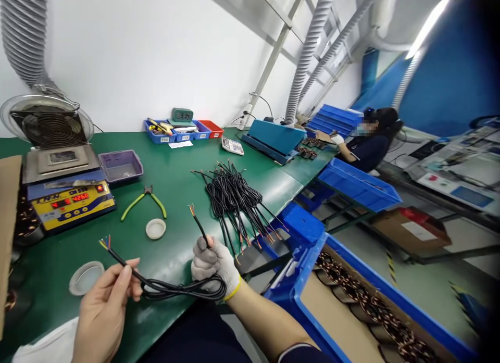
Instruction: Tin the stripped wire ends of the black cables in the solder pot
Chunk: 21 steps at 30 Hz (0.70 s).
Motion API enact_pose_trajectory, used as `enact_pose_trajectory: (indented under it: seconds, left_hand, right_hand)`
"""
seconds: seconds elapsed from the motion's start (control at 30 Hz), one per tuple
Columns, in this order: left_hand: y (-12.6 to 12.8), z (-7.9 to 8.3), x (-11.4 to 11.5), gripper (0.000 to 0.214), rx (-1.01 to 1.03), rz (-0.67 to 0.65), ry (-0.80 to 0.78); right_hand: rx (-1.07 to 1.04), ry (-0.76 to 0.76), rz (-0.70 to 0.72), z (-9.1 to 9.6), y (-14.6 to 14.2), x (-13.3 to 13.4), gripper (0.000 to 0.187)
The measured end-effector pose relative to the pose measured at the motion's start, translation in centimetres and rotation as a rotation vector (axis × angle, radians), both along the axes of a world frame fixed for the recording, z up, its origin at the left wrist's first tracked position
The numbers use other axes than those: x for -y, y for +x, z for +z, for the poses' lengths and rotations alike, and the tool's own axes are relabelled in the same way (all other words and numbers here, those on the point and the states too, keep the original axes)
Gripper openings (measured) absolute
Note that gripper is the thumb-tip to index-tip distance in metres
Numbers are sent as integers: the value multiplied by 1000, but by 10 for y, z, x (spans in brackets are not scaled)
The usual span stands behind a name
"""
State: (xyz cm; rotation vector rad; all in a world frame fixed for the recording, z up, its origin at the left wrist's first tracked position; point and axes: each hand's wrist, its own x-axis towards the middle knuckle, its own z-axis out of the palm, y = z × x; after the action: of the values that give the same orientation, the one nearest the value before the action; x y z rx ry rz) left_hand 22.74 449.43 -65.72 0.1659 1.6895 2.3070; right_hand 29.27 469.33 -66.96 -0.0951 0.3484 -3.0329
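Note:
My bare left hand (pixel 113 295) pinches one end of a coiled black cable (pixel 175 289), whose stripped end shows red, blue and yellow-green wires. My right hand (pixel 214 264), in a white glove with grey fingertips, is closed round the other end, and short bare wire tips stick up above it. Between the two hands the cable's loops hang just over the near edge of the bench. Farther back, a pile of similar bundled black cables (pixel 234 193) lies on the green bench top (pixel 175 175).
On the left sit a solder pot with a digital display (pixel 74 201), a purple tray (pixel 121 166), green-handled cutters (pixel 144 201) and two small round dishes (pixel 155 228). To the right, a blue crate (pixel 312 295) holds copper-wound parts. A co-worker (pixel 371 139) sits farther along the bench.

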Motion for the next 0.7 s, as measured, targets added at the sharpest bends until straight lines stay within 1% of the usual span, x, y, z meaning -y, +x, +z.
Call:
enact_pose_trajectory:
  seconds: [0.13,0.23,0.3,0.33,0.37,0.4,0.43,0.47,0.5,0.53,0.57,0.6,0.63,0.67,0.7]
  left_hand:
    - [1,-2,3,37,-28,7,-27]
    - [-2,-3,3,33,-58,6,-24]
    - [-3,-1,1,30,-92,38,3]
    - [-1,1,1,29,-111,70,30]
    - [1,5,2,28,-128,112,65]
    - [6,9,4,27,-140,160,102]
    - [12,14,9,26,-148,202,140]
    - [19,19,16,26,-149,240,166]
    - [29,25,25,25,-153,273,180]
    - [39,30,36,23,-170,293,177]
    - [52,35,47,21,-201,318,157]
    - [65,41,59,20,-245,365,134]
    - [78,47,71,18,-296,441,109]
    - [90,54,84,17,-341,552,84]
    - [99,63,96,17,-362,691,55]
  right_hand:
    - [-15,28,27,-3,0,-3,18]
    - [45,30,15,-3,-4,-2,20]
    - [143,58,-39,1,-8,1,22]
    - [207,106,-110,4,-10,4,24]
    - [262,185,-207,9,-12,7,26]
    - [300,297,-307,15,-13,10,29]
    - [326,443,-398,22,-15,12,33]
    - [312,605,-459,30,-19,13,38]
    - [282,788,-430,40,-24,14,41]
    - [262,968,-411,50,-33,15,40]
    - [197,1112,-365,61,-44,18,37]
    - [101,1201,-304,74,-58,23,35]
    - [2,1267,-249,87,-73,33,33]
    - [-97,1316,-196,102,-89,48,31]
    - [-190,1352,-153,119,-105,68,30]
